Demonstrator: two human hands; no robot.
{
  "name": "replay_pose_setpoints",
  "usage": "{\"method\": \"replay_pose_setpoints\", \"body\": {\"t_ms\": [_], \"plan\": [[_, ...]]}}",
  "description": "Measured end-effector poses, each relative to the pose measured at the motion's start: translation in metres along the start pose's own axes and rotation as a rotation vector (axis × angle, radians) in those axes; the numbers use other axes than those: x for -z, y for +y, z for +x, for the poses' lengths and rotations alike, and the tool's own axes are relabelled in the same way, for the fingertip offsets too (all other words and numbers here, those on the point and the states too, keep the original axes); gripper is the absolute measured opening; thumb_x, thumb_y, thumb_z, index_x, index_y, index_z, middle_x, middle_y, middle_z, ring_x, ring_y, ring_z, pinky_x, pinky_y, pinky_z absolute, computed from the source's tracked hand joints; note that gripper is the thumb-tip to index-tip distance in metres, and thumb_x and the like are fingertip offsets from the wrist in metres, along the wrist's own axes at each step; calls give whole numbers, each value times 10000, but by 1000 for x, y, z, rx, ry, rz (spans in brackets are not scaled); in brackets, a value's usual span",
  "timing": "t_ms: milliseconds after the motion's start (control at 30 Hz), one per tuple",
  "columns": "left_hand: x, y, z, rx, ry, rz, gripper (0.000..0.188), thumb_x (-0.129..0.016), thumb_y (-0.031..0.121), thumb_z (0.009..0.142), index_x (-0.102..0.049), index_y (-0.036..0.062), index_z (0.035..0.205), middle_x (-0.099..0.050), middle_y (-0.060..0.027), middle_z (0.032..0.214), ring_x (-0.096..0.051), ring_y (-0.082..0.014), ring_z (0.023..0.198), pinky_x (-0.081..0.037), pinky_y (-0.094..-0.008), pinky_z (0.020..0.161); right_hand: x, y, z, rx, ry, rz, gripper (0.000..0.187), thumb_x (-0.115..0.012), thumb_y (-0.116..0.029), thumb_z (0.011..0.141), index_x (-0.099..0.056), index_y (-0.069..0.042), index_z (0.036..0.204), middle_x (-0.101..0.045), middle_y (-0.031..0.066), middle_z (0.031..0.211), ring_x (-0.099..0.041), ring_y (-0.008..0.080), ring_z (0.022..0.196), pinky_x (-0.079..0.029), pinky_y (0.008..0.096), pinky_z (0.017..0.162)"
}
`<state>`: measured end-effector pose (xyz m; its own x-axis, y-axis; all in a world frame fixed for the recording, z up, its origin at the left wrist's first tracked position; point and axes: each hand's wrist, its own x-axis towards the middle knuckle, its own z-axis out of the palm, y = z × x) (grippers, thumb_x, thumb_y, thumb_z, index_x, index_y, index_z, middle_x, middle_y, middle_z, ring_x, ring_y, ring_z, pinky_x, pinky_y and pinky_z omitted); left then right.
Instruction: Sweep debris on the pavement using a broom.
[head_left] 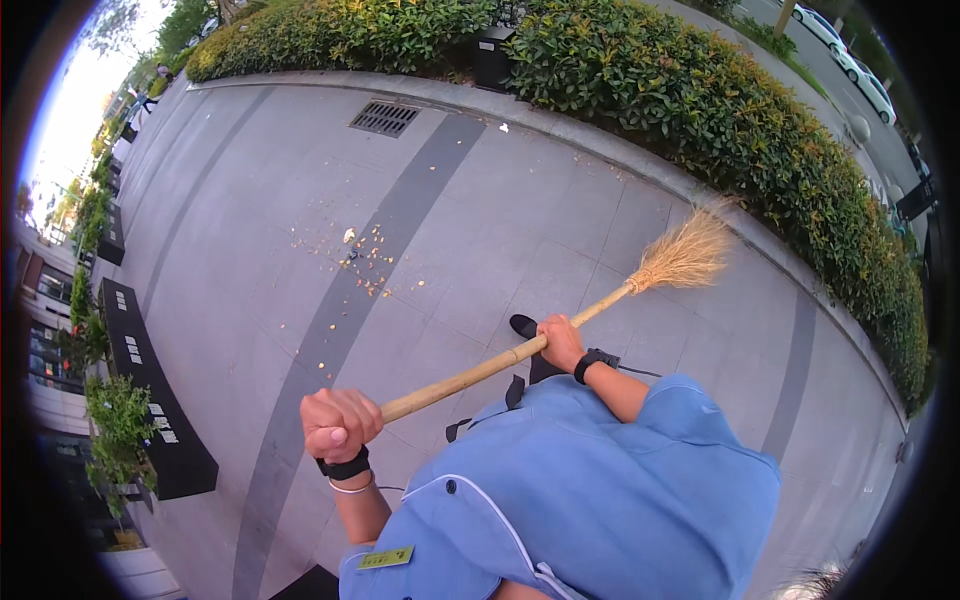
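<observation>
A straw broom with a bamboo handle [463,378] slants across my body, rising to the right. My left hand [341,424] is wrapped round the top end of the handle. Farther along the shaft, my right hand [562,343] grips it closer to the bristles. The pale straw head [688,252] fans out at the right, by the kerb below the hedge. A scatter of dry leaves and crumbs [370,262] lies on the grey paving ahead and to the left, with a small white scrap [349,236] among it.
A stone kerb [590,140] borders a dense hedge [690,110] along the far and right sides. A drain grate [385,118] is set into the paving. Black planters [150,400] line the left. A black box [493,58] stands in the hedge. Parked cars [860,80] show beyond it.
</observation>
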<state>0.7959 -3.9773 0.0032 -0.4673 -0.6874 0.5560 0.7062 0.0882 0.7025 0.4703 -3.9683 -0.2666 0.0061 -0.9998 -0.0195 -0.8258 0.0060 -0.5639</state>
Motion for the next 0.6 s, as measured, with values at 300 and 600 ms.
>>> {"method": "replay_pose_setpoints", "body": {"t_ms": [300,600], "plan": [[43,-182,212,329,-166,61,370,-544,27,747,-315,16,457,-374,-63,434,-358,-175,384,-311,-315,437,41,179,112,-309,243,-62,22,-612,-89,703,-602,-106,696,-559,106,798,-531,329,871,-471,439,720],[80,-150,252,174,-48,515,362,-529,-15,707,-293,37,437,-381,-73,406,-377,-196,331,-351,-329,393,17,135,331,25,62,24,64,-657,-103,659,-643,-128,716,-575,85,805,-520,304,911,-486,419,701]]}}
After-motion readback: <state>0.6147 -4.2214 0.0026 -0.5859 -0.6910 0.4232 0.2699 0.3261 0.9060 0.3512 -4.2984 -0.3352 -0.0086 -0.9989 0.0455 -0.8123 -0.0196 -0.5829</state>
